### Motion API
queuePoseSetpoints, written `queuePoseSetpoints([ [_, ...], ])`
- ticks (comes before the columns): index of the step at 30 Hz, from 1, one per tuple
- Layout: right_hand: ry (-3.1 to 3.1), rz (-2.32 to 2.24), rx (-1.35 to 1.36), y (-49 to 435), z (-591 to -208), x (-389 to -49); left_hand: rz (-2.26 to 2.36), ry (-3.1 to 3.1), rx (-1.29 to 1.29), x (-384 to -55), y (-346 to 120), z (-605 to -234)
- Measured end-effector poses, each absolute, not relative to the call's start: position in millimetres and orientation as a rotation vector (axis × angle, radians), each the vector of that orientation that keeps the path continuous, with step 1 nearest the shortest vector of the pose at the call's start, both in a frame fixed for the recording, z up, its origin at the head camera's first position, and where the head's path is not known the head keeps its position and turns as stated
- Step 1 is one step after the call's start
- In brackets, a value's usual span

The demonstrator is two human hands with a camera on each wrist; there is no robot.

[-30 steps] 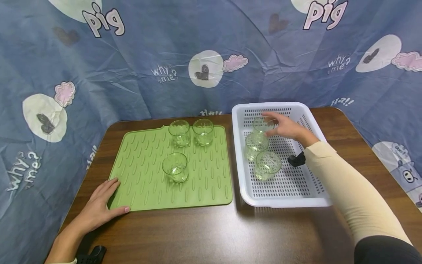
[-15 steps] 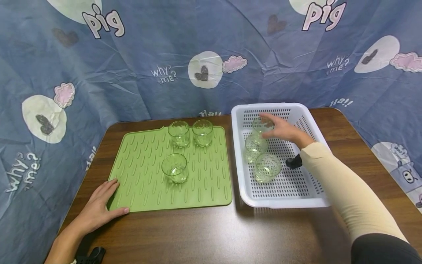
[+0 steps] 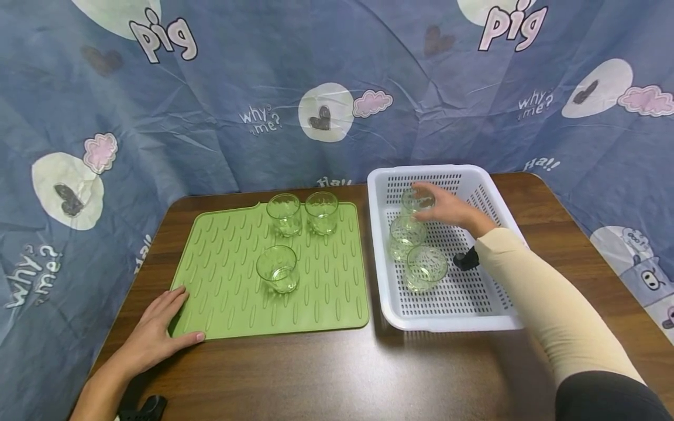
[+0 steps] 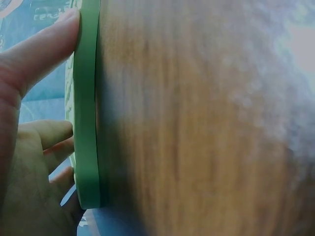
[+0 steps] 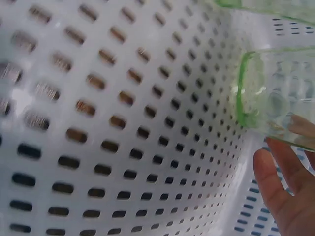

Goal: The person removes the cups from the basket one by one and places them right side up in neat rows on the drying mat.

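My right hand (image 3: 450, 207) reaches into the white basket (image 3: 392, 320), its thumb and fingers spread around the rim of the rearmost clear glass (image 3: 416, 202). In the right wrist view, fingers (image 5: 280, 187) lie beside and behind a glass (image 5: 275, 88), which stands on the perforated floor. Two more glasses, the middle one (image 3: 405, 240) and the front one (image 3: 426, 270), stand in line along the basket's left side. My left hand (image 3: 150, 339) rests at the near-left corner of the green ridged mat (image 3: 231, 292), thumb along its front edge (image 4: 87, 113).
Three glasses stand upright on the mat: two at the back, a left one (image 3: 285, 216) and a right one (image 3: 322, 213), and one nearer the middle (image 3: 278, 270). A blue patterned cloth (image 3: 210, 117) hangs behind the brown wooden table (image 3: 295, 374).
My right thumb and fingers have moved slightly left, closer around the rearmost glass. The glasses stay in place, and my left hand remains at the mat's corner.
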State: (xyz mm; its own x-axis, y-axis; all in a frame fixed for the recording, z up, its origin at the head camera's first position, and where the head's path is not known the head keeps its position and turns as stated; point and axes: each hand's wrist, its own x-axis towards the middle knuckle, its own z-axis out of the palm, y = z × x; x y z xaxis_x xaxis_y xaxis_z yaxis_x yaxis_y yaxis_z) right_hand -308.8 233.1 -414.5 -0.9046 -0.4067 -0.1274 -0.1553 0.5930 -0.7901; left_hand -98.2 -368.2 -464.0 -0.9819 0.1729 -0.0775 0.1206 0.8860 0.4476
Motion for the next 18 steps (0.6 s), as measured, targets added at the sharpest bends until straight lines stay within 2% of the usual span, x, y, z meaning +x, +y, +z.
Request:
queuePoseSetpoints([
  [18, 2.582, -1.237, -0.429, 235.9, -397.6, -307.3, 0.671, 2.931, 0.22, -95.4, -366.4, -463.1],
])
